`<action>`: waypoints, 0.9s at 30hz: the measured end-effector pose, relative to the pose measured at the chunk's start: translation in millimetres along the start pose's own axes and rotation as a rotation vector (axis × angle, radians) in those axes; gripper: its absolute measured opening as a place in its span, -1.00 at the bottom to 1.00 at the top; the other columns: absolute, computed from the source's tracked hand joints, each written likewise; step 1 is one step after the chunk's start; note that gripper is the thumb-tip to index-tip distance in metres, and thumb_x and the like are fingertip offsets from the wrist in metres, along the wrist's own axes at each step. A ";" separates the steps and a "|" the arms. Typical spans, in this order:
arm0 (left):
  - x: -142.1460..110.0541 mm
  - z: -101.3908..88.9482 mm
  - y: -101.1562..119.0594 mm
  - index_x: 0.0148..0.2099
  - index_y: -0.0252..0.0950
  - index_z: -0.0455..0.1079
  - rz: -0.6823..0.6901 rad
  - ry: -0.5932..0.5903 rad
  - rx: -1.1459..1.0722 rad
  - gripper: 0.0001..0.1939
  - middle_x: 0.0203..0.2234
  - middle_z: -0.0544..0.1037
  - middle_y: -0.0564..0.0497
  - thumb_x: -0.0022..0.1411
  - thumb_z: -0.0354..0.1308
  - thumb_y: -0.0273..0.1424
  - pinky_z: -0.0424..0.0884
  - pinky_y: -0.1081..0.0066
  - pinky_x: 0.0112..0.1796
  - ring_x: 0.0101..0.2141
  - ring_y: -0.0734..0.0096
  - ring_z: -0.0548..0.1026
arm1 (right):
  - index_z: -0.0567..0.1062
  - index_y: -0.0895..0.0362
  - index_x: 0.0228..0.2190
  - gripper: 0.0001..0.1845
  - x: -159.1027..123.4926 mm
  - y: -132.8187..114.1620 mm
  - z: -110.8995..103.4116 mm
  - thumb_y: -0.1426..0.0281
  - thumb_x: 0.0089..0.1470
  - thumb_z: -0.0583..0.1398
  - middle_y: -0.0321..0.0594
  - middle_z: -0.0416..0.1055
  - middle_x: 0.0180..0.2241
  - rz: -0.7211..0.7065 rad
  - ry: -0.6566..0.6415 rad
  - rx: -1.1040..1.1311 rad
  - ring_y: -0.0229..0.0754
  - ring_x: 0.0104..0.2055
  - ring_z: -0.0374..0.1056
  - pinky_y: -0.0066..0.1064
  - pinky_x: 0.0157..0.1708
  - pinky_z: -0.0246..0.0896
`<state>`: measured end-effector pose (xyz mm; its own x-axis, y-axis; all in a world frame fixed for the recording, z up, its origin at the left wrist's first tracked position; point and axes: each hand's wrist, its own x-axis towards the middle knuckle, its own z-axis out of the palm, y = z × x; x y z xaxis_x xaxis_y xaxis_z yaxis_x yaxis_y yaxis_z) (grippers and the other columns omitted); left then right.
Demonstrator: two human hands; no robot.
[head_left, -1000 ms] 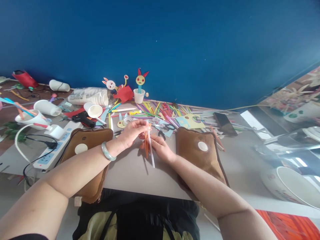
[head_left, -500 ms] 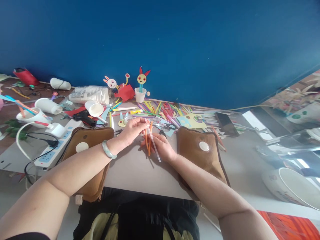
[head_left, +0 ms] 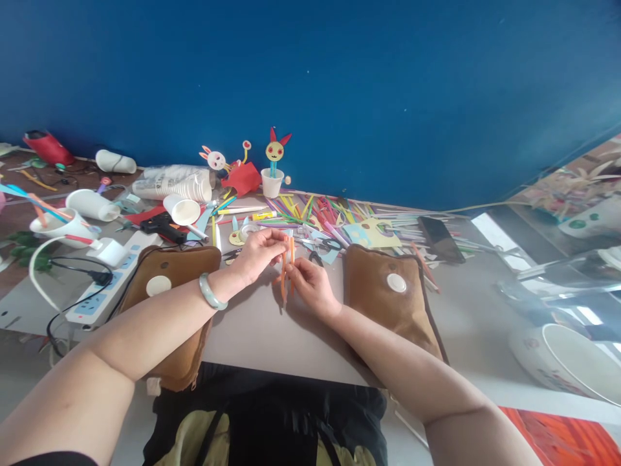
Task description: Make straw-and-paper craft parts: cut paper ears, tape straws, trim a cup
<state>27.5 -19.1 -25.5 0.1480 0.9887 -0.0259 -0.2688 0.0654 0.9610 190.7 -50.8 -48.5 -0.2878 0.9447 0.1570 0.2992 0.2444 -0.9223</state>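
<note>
My left hand (head_left: 262, 254), with a pale green bangle on its wrist, pinches the upper ends of thin orange strips (head_left: 284, 285) and a clear straw (head_left: 290, 246). Lower down, my right hand (head_left: 313, 285) closes its thumb and fingers on the same bundle. The pieces hang nearly upright and side by side over the grey table (head_left: 247, 333); whether the orange ones are straws I cannot tell. Just behind my hands lie scissors (head_left: 330, 244) and a cut yellow and blue card (head_left: 371, 234).
Brown cushions (head_left: 169, 310) (head_left: 388, 298) flank my hands. At left are a power strip (head_left: 99, 301), a black glue gun (head_left: 162, 226) and paper cups (head_left: 182, 210). Coloured straws (head_left: 315, 210) spread along the wall by a rabbit-eared figure (head_left: 274, 152). A phone (head_left: 440, 239) lies at right.
The clear straw has swung from a slant to nearly upright, lining up with the orange strips. My right thumb now presses on the bundle. My left hand has barely moved.
</note>
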 end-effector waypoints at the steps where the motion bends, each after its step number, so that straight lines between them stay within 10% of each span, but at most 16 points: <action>1: -0.4 0.0 -0.5 -0.32 -0.33 0.44 -0.002 -0.010 -0.003 -0.79 -0.49 0.54 0.04 0.01 0.36 -0.36 0.20 0.51 -0.55 -0.60 0.62 0.33 | 0.42 0.12 -0.49 -0.54 -0.1 0.6 0.7 0.02 0.23 0.12 -0.30 0.38 -0.59 0.000 0.001 -0.009 -0.27 -0.54 0.26 -0.43 -0.48 0.15; 27: -0.4 -2.7 -5.6 -0.36 -0.32 0.56 0.008 -0.103 -0.013 -0.77 -0.52 0.48 0.08 0.04 0.41 -0.26 0.26 0.48 -0.41 -0.48 0.57 0.32 | 0.49 0.16 -0.34 -0.54 0.4 0.8 -1.0 0.02 0.26 0.09 -0.22 0.50 -0.47 0.031 -0.061 0.050 -0.26 -0.54 0.32 -0.41 -0.47 0.24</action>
<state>26.4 -19.5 -31.6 0.2430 0.9700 0.0110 -0.2823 0.0599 0.9574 191.7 -50.0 -48.8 -0.3343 0.9363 0.1078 0.2632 0.2026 -0.9432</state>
